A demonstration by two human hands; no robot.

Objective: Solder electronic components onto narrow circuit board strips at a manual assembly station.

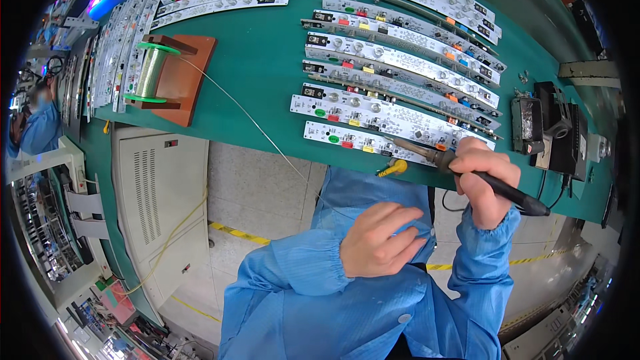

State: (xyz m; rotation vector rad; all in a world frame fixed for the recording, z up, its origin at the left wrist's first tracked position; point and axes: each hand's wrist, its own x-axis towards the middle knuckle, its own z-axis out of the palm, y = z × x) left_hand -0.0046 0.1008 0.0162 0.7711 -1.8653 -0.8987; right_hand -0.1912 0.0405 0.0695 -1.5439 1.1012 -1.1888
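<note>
My right hand [487, 177] is closed around the dark handle of a soldering iron [507, 193]. The iron's tip points left, over the nearest white circuit board [320, 132]; whether it touches is unclear. Below the table edge, in front of my body, my left hand [383, 240] is curled with bent fingers. A thin solder wire [253, 123] runs from the spool [152, 73] down to this hand, and its end is hidden there. The spool has green flanges and sits on a reddish-brown stand [190, 93].
Several long circuit boards [400, 53] lie in rows beyond the nearest one, with more boards [227, 0] at the far left. A black iron holder [553, 120] stands at right. A yellow plug [395, 168] sits at the green table's [253, 67] front edge. A grey cabinet [160, 187] stands below.
</note>
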